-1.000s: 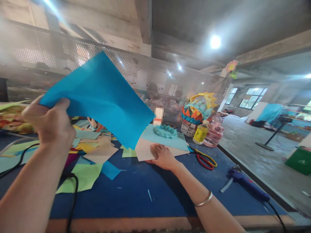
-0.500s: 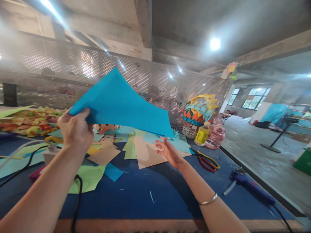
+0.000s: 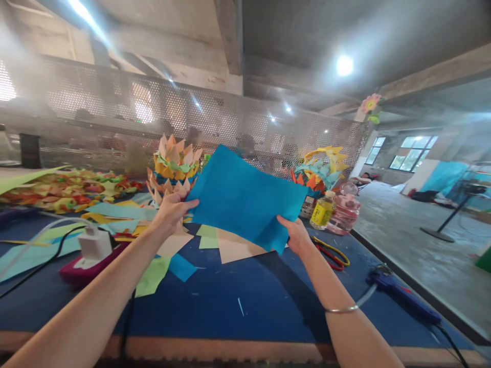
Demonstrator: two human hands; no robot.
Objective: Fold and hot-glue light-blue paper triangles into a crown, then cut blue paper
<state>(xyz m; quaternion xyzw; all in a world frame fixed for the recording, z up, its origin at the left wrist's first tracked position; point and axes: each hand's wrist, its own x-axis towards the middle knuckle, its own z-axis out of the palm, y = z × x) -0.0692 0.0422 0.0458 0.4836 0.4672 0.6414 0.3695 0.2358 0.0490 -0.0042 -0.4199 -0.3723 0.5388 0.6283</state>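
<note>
A blue paper sheet (image 3: 245, 199) is held up in the air above the blue table (image 3: 238, 301), between both my hands. My left hand (image 3: 171, 209) pinches its left edge. My right hand (image 3: 297, 236) grips its lower right corner. Under the sheet lie loose cut papers, among them a peach sheet (image 3: 233, 248) and a green scrap (image 3: 153, 276).
Paper lotus flowers (image 3: 172, 166) stand behind my left hand. A paper basket (image 3: 318, 176), a yellow bottle (image 3: 321, 210) and a pink bottle (image 3: 345, 209) stand at back right. Scissors (image 3: 332, 253) and a blue glue gun (image 3: 399, 296) lie at right. A white plug (image 3: 92, 244) sits left.
My left hand has carried the blue sheet lower and further out over the table. My right hand has left the peach sheet on the table, risen, and taken hold of the blue sheet's lower corner.
</note>
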